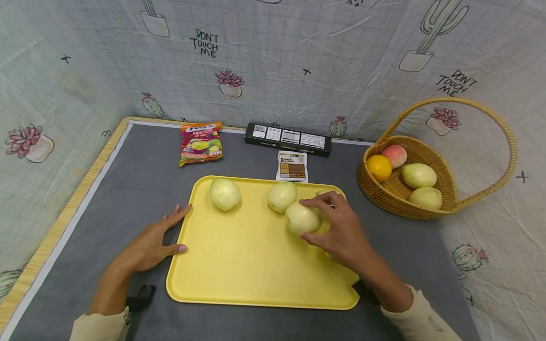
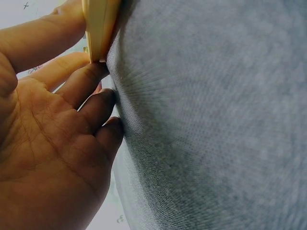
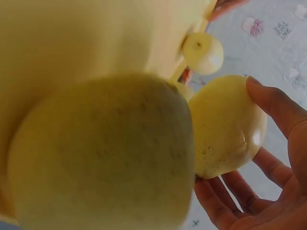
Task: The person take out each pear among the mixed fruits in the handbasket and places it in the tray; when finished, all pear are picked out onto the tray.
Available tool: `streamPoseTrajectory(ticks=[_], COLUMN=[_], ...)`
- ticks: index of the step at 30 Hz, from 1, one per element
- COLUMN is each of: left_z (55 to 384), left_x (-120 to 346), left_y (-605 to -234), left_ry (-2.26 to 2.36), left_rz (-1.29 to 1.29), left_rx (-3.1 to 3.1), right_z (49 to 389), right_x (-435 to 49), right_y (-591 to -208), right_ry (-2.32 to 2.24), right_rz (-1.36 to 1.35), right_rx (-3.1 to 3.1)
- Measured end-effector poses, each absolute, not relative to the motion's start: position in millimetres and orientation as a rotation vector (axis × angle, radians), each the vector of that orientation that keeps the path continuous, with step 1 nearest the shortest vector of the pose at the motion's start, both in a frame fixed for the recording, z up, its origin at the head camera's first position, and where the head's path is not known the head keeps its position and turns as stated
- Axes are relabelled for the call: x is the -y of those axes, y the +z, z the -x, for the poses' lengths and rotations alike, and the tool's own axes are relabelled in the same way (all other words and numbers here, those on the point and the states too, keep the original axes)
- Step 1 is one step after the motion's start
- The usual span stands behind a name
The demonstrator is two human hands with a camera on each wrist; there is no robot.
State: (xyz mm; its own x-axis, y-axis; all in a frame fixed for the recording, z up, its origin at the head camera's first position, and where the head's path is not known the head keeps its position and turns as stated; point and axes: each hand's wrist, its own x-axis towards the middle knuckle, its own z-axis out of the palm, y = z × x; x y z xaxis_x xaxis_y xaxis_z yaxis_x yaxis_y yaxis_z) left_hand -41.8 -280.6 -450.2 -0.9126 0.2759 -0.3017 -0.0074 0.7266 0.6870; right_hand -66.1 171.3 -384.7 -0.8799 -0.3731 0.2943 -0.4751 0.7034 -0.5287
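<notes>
Cactus-print cloth behind grey table

Right hand grips a pale fruit over the tray, contact unclear, mostly hiding other fruit. Left hand, fingers outstretched, touches the tray's left rim.

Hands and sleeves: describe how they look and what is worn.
The left hand and right hand are ungloved. The left sleeve and right sleeve are cream, the right one bearing a small greyish motif. A black piece shows by the left wrist, a dark piece by the right.
</notes>
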Motion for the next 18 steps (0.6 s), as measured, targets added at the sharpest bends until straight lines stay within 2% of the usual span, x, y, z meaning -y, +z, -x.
streamPoseTrajectory(ticks=[18], left_z=[41.6], left_x=[279.7], left_y=[-448.2], left_ry=[0.999], left_rz=[-0.207], left_rx=[-2.550], right_z=[63.6], right_x=[-154.9], right_y=[-410.9], right_ry=[0.820], right_rz=[-0.715], right_rx=[2.927])
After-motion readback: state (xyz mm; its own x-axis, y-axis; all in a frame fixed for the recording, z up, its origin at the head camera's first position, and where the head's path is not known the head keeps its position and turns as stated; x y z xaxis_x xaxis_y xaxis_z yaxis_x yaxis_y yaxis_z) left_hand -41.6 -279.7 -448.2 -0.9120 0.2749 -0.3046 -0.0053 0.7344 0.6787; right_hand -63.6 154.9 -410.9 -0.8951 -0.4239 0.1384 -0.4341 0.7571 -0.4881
